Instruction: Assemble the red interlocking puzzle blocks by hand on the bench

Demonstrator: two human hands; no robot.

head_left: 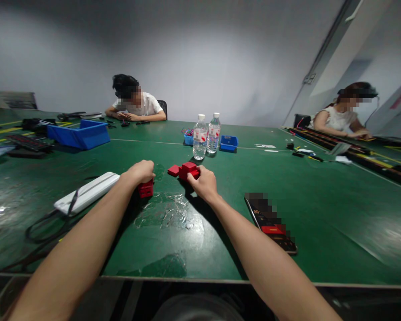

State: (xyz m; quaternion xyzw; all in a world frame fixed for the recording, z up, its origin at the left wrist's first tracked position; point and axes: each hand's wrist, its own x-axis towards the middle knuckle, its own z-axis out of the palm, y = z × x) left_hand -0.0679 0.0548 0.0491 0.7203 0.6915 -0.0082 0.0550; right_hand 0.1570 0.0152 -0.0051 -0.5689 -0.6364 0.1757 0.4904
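My left hand (141, 172) rests fist-like on the green table (321, 214), closed over a small red block piece (145, 189) that shows beneath it. A little to the right, my right hand (204, 182) grips a cluster of joined red blocks (186, 170) lying on the table, with one flat red part sticking out to the left. Both forearms reach in from the near table edge. The two red pieces lie apart, a hand's width between them.
Two clear water bottles (206, 135) stand just beyond the blocks, beside a small blue tray (229, 142). A white pouch with a black cord (87, 192) lies left, a phone (270, 222) right. A big blue bin (80, 133) sits far left. Two other people sit at the far side.
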